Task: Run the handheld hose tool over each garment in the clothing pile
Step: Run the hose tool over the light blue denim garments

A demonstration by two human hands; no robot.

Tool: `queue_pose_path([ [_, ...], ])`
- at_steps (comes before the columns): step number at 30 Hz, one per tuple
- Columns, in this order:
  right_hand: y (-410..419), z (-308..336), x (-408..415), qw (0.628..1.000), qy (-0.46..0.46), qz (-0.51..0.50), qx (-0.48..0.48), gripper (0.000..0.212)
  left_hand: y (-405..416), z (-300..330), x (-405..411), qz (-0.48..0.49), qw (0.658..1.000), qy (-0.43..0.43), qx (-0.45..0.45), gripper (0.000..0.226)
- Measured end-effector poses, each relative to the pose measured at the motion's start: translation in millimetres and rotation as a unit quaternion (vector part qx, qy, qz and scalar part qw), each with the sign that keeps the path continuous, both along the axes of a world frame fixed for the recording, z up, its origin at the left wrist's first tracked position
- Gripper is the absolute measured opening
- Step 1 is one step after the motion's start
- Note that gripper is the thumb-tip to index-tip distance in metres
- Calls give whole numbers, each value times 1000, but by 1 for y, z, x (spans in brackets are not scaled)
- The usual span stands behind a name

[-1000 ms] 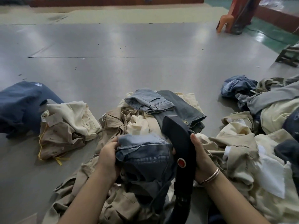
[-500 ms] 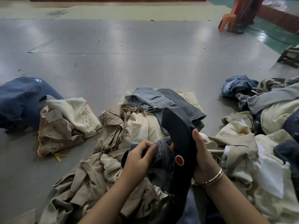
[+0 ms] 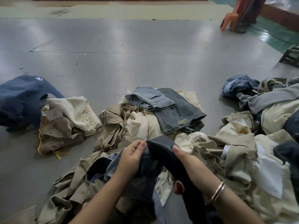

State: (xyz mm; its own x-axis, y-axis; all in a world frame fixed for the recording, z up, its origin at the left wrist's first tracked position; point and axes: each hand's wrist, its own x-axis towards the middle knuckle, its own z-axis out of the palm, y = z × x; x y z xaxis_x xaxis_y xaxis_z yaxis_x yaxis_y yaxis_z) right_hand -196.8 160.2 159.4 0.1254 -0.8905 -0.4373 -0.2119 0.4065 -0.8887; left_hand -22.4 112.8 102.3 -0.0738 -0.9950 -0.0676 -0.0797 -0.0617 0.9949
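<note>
My right hand grips the black handheld hose tool, whose flat head points forward and whose red button shows below my palm. The tool's head lies against a blue denim garment that my left hand pinches at its upper edge, just left of the tool. Both sit low in the middle of the view, over the clothing pile of beige and cream garments. The tool's hose runs down out of view at the bottom.
Folded light and grey jeans lie on the pile ahead. A navy garment and a beige tagged bundle lie at left. More clothes are heaped at right. Grey floor stretches beyond; an orange chair stands far right.
The tool head has dropped lower and closer to me. My left hand shifted from the garment's left side to pinch its edge beside the tool, and the denim sank lower.
</note>
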Motion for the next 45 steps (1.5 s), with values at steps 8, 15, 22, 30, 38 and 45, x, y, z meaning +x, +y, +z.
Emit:
queue_pose_path([
  [8, -1, 6, -12, 999, 7, 23, 24, 77, -6, 6, 9, 7, 1000, -11, -18, 29],
  [15, -18, 6, -20, 990, -28, -133, -36, 74, -6, 12, 19, 3, 976, 186, 116, 22],
  [22, -2, 7, -23, 988, -128, 52, 75, 68, -13, 14, 21, -37, 929, 313, 195, 38],
  [30, -22, 10, -28, 976, -213, 8, 35, 81, -9, 12, 24, -86, 927, 296, 211, 38],
  [38, -16, -6, -3, 985, -161, -54, 3, 73, -9, 15, 8, -4, 903, 310, 297, 42],
  [45, -6, -13, 3, 955, -288, -69, 15, 84, -10, 28, -15, 35, 859, 435, 267, 58],
])
